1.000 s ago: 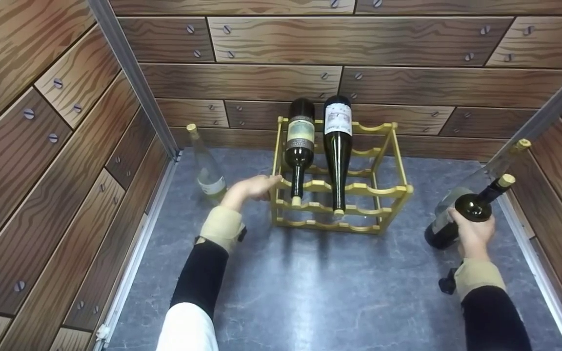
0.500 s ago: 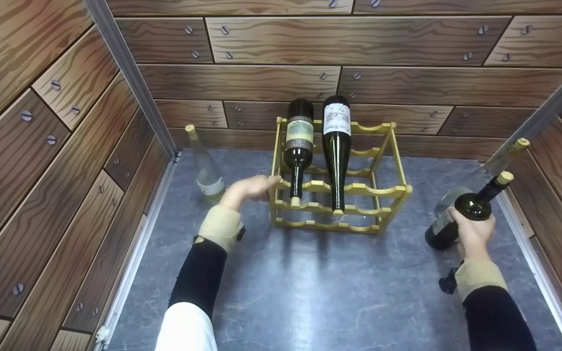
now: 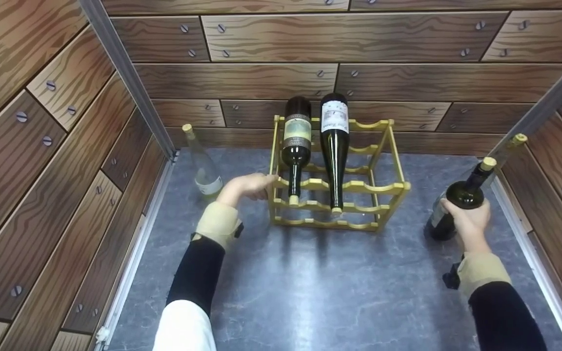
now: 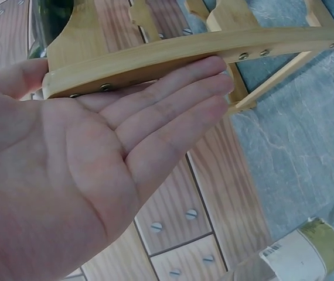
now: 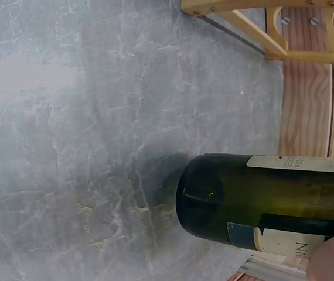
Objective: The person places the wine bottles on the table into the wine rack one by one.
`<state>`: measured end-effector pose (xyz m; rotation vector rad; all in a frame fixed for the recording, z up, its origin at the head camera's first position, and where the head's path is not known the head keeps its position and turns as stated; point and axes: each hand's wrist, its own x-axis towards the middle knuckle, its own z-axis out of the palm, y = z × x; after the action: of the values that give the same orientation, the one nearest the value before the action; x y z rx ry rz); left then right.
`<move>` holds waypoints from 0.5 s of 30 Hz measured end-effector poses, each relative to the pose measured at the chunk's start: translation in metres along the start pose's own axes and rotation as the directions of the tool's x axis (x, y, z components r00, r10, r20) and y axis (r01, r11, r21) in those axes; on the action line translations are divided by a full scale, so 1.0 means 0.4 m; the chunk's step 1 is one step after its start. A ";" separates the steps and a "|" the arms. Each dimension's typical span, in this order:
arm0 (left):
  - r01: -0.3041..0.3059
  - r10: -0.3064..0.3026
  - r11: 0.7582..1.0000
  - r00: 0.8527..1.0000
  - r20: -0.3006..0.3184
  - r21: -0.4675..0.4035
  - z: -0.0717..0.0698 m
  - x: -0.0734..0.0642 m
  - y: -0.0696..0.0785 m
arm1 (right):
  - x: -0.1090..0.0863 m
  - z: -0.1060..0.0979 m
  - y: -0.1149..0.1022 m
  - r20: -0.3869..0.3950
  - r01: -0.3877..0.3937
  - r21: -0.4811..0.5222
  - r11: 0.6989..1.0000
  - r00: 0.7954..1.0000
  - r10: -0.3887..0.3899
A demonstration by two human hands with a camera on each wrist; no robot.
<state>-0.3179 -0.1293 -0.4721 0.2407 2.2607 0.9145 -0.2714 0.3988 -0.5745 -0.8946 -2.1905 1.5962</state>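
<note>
My right hand [image 3: 470, 222] grips a dark green wine bottle [image 3: 464, 195] round its body, at the right. Its cork end leans away to the right, and the base [image 5: 202, 196] hangs close over the grey floor in the right wrist view. My left hand [image 3: 248, 187] lies at the left side of a yellow wooden wine rack [image 3: 373, 185]. In the left wrist view the straight fingers [image 4: 179, 111] lie flat along the rack's side rail, the thumb at its end. Two dark bottles lie on the rack's top row, a patterned-label bottle [image 3: 296, 155] and a white-label bottle [image 3: 334, 146], corks toward me.
A clear corked bottle [image 3: 205, 168] stands on the floor left of the rack. Another clear bottle [image 3: 508, 148] stands behind the gripped one, mostly hidden. Wood-patterned walls [image 3: 271, 39] with metal corner strips enclose the grey marbled floor [image 3: 310, 292] on three sides.
The gripped bottle has come up slightly and stands more upright, its cork shifting left and away from the clear bottle behind it. My left hand stays at the rack.
</note>
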 end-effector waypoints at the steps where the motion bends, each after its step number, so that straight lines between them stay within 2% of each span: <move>1: -0.001 0.001 1.000 1.000 0.002 0.002 -0.001 -0.001 0.002 | -0.002 0.001 -0.004 0.005 0.007 0.000 1.000 1.000 -0.007; 5: -0.004 0.004 1.000 1.000 -0.009 0.020 -0.004 -0.005 0.010 | -0.009 0.005 -0.018 0.025 0.043 -0.013 0.999 0.999 -0.043; 11: -0.005 0.006 0.999 1.000 -0.026 0.032 -0.003 -0.004 0.010 | -0.020 0.006 -0.030 0.060 0.115 -0.087 0.990 0.992 -0.110; 15: -0.012 0.013 0.999 0.999 -0.034 0.036 -0.001 -0.005 0.007 | -0.028 0.011 -0.046 0.079 0.140 -0.079 0.987 0.988 -0.134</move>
<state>-0.3167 -0.1283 -0.4688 0.2575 2.3110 0.8917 -0.2711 0.3851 -0.5574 -0.7010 -2.3301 1.5054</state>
